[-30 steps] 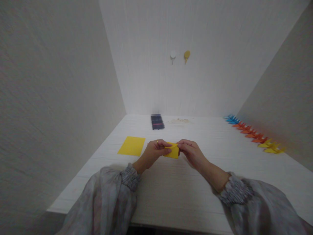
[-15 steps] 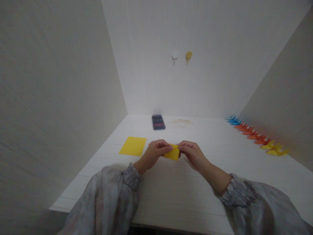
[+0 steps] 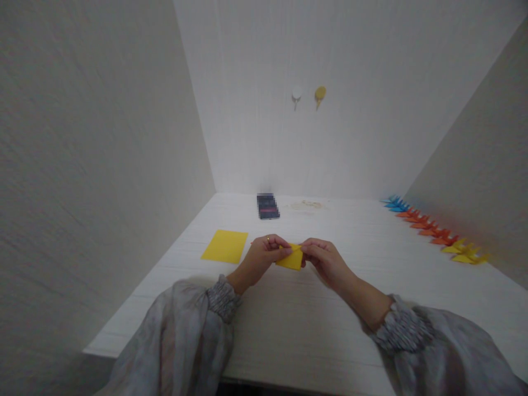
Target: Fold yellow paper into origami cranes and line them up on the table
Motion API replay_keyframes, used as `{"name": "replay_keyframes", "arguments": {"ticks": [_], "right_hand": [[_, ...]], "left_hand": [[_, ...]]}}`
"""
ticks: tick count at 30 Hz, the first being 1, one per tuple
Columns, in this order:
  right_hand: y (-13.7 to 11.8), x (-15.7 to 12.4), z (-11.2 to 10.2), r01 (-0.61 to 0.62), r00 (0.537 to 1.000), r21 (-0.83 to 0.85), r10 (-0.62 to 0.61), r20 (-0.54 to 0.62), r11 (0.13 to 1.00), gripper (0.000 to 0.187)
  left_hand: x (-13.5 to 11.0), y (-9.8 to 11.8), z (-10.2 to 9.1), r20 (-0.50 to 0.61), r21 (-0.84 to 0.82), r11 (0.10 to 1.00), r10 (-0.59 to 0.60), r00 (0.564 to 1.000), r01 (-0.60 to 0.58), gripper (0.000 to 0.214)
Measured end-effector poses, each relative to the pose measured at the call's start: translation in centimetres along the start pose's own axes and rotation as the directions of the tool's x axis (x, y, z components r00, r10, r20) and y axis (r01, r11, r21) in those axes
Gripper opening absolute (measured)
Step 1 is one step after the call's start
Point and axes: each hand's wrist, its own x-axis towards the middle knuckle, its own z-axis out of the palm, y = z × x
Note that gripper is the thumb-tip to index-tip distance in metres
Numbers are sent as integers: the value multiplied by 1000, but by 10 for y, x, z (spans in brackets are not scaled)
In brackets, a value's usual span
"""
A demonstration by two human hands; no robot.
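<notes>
A small folded piece of yellow paper (image 3: 291, 260) is held between my two hands, above the white table. My left hand (image 3: 264, 255), with a ring on one finger, pinches its left side with the thumb on top. The thumb and fingertips of my right hand (image 3: 322, 257) close on its upper right corner. Fingers behind the paper are partly hidden. Left of my left hand lies a flat square sheet of yellow paper (image 3: 225, 246). A tiny orange bit shows just behind my left hand; what it is I cannot tell.
A phone with a blurred screen (image 3: 268, 206) lies near the back wall. Along the right wall runs a row of folded paper figures in blue (image 3: 396, 203), orange (image 3: 427, 224) and yellow (image 3: 464, 252). A white hook (image 3: 296, 94) and a yellow hook (image 3: 320, 94) are on the back wall.
Both hands keep their grip on the folded yellow paper and have barely moved. Its top edge between the fingertips looks slightly different. The whole view has shifted a little.
</notes>
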Motion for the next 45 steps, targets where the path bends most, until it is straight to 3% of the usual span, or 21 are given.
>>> {"name": "replay_keyframes", "arguments": {"ticks": [8, 14, 35, 45], "right_hand": [[1, 1, 0, -5, 1000, 32, 4, 20, 999, 11], [3, 2, -3, 3, 999, -43, -1, 51, 999, 12], [2, 2, -3, -14, 1000, -57, 15, 18, 998, 14], [4, 2, -4, -16, 1000, -46, 16, 5, 999, 14]], "left_hand": [[1, -2, -2, -5, -17, 1000, 9, 1000, -10, 19], [1, -2, -3, -43, 23, 1000, 10, 999, -9, 18], [-1, -2, -4, 11, -12, 999, -39, 999, 39, 20], [-1, -2, -4, -28, 37, 998, -43, 999, 44, 21]]}}
